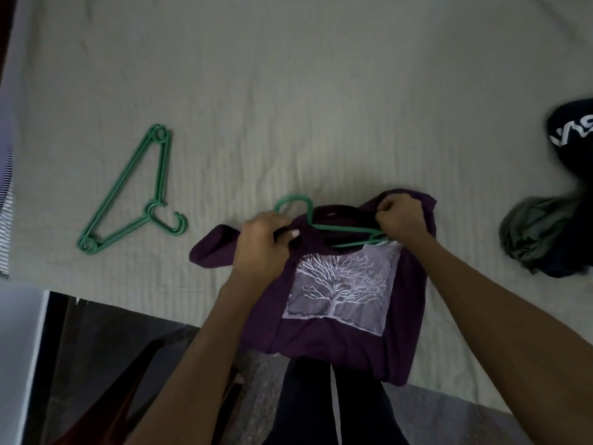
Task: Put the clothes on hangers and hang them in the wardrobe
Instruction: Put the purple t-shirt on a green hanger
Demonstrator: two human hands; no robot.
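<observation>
A purple T-shirt (337,300) lay on the bed (288,91). My left hand (261,248) pinched its collar open while my right hand (402,218) gripped the shoulder fabric, working the green hanger (340,228) inside. A spare hanger (128,194) waited nearby.

Both bare forearms are stretched forward and inward from the lower edge of the view. The left hand (261,242) is curled, its thumb pressed against the fingers in a pinching grip. The right hand (402,216) is clenched, knuckles raised, wrist bent downward.
</observation>
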